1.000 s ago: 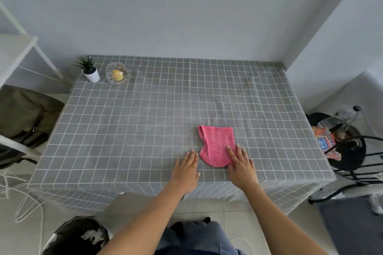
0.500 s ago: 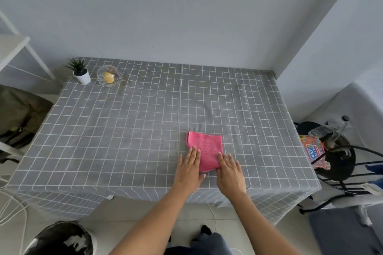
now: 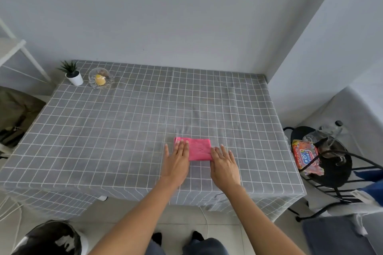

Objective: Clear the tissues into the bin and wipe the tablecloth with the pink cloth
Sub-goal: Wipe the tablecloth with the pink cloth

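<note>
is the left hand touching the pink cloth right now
Touching. The head view shows the left hand lying flat with its straight fingers on top of the left part of the folded pink cloth.

The folded cloth [image 3: 200, 149] lies on the tablecloth [image 3: 124, 130] near its front edge; potted plant [image 3: 73, 72] and glass bowl [image 3: 101, 78] sit far-left.
</note>
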